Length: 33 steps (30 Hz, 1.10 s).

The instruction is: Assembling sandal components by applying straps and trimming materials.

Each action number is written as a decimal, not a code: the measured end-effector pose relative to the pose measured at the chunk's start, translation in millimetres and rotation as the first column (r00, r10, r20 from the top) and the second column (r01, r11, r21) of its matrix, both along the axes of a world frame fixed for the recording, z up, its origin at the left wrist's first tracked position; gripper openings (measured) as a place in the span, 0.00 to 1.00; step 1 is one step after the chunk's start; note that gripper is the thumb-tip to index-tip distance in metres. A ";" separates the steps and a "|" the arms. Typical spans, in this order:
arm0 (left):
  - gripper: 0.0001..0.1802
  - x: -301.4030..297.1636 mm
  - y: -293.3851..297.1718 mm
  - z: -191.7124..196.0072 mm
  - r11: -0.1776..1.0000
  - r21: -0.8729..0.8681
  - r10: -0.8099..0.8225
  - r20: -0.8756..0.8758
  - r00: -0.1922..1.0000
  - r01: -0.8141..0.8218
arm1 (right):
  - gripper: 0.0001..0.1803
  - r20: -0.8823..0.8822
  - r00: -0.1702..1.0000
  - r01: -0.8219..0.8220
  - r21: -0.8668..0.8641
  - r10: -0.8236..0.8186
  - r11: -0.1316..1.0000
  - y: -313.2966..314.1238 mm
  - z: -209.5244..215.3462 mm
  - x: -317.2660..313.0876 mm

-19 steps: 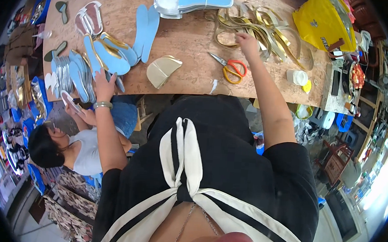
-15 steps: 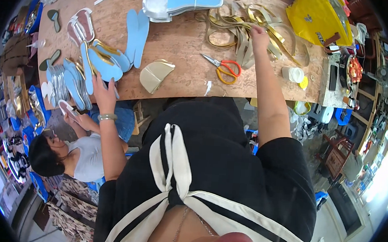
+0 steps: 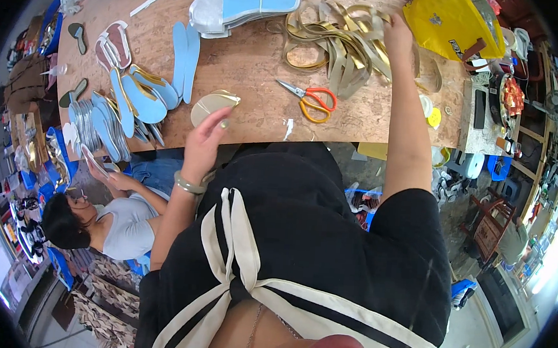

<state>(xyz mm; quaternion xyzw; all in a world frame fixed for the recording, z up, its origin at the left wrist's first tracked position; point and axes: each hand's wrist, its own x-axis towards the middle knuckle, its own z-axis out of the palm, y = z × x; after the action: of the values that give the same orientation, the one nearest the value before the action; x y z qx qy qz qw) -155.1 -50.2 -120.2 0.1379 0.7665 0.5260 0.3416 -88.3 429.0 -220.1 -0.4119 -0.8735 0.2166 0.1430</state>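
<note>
Across the wooden bench (image 3: 247, 68), glossy gold ribbons (image 3: 349, 56) lay tangled.
Left hand (image 3: 204, 139) hung loosely open by curved beige pieces (image 3: 210, 106); right hand (image 3: 398, 41) blurred, grip unreadable.

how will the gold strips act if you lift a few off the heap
The strips look floppy, as they curl in loose loops. They may tangle and drag others along, since many cross over each other. Each is probably light, looking thin and narrow.
</note>
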 end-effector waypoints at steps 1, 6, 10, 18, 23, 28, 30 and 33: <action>0.20 2.6 17.4 8.9 0.994 0.067 -0.095 0.107 0.990 0.088 | 0.16 -0.075 0.994 -0.074 0.041 0.076 0.996 -19.4 21.7 -5.0; 0.27 7.1 84.8 33.1 0.865 0.469 -0.184 0.626 0.758 -0.177 | 0.22 -0.098 0.821 -0.563 -0.294 0.562 0.772 -200.9 141.7 -2.1; 0.26 -11.9 93.1 36.1 0.786 0.555 -0.185 0.631 0.754 -0.272 | 0.15 -0.245 0.569 -0.822 -0.147 0.785 0.550 -257.3 135.3 48.2; 0.22 -13.7 44.8 85.1 0.412 0.830 -0.066 0.439 0.896 -0.377 | 0.05 -0.303 0.473 -0.879 -0.100 0.827 0.466 -221.9 13.3 97.6; 0.19 -0.7 -28.9 139.9 0.290 0.895 0.301 0.250 0.920 -0.338 | 0.08 0.158 0.848 -0.524 0.100 0.506 0.846 -72.9 -42.2 67.2; 0.16 24.1 -106.3 131.5 0.270 0.884 0.540 0.189 0.820 -0.382 | 0.10 0.188 0.807 -0.539 0.623 0.561 0.567 26.5 45.3 0.9; 0.15 37.9 -123.8 118.3 0.226 0.873 0.628 0.209 0.750 -0.432 | 0.04 -0.003 0.873 -0.368 0.652 0.488 0.663 31.7 88.4 -15.0; 0.13 51.6 -164.5 115.8 0.233 0.836 0.807 0.119 0.579 -0.496 | 0.10 -0.136 0.842 -0.187 0.834 0.523 0.518 50.2 139.5 -34.7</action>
<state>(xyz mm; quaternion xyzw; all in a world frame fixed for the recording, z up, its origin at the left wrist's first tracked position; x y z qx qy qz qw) -103.5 -214.7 -4.4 0.0242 0.4680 0.8695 -0.1562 -123.0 479.1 -80.6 -0.0637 -0.8981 -0.0961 0.4244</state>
